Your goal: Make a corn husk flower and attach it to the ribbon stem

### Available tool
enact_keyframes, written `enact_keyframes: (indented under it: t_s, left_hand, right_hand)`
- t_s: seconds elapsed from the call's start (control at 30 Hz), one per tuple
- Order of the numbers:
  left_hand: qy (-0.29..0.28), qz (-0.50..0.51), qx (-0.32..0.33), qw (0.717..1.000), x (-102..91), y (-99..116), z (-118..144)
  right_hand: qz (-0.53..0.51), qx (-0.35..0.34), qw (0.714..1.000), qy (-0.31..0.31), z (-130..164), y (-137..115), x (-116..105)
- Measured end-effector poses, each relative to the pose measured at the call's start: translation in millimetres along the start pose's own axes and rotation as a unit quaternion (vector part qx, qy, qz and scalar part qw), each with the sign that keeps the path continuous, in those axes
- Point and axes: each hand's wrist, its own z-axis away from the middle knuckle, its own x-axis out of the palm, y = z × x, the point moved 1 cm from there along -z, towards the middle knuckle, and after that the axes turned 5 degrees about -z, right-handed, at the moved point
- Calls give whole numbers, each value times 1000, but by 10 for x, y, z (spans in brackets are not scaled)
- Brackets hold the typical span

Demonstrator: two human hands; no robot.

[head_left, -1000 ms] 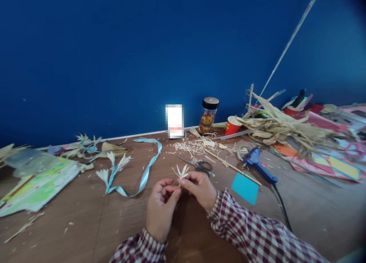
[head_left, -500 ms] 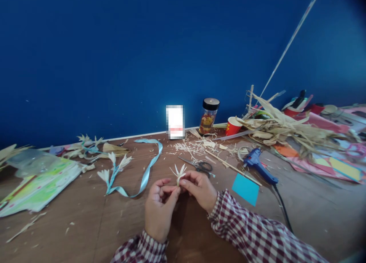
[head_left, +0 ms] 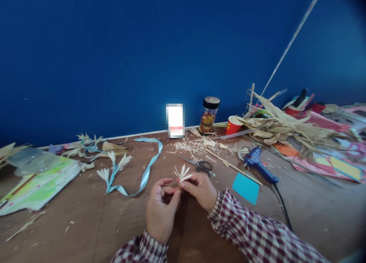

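Between my hands is a small corn husk flower with several pale, pointed petals fanned upward. My left hand pinches its base from below with thumb and fingertips. My right hand grips it just under the petals, thumb in front; the lower end is hidden by the fingers. Just beyond my right hand lie scissors with dark handles. Off to the left rests a finished-looking husk flower stem wrapped in light blue ribbon, whose loose tail curls across the table.
A blue glue gun with its cord, a blue paper square and a thin stick lie right. Behind are husk shreds, a lidded jar, a red paper cup and a dried husk pile.
The flower has turned and tilted to the right between my fingers, and its petals look more spread. Both hands stay almost in place.
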Motion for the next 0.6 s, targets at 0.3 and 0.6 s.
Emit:
enact_keyframes:
  t_s: [0.3,0.6]
  left_hand:
    - [15,-73,32,997,-17,-17,0]
    - [35,-99,48,993,2,-24,-5]
  right_hand:
    - [71,-68,995,-3,9,-40,3]
    - [91,-49,994,17,43,-56,44]
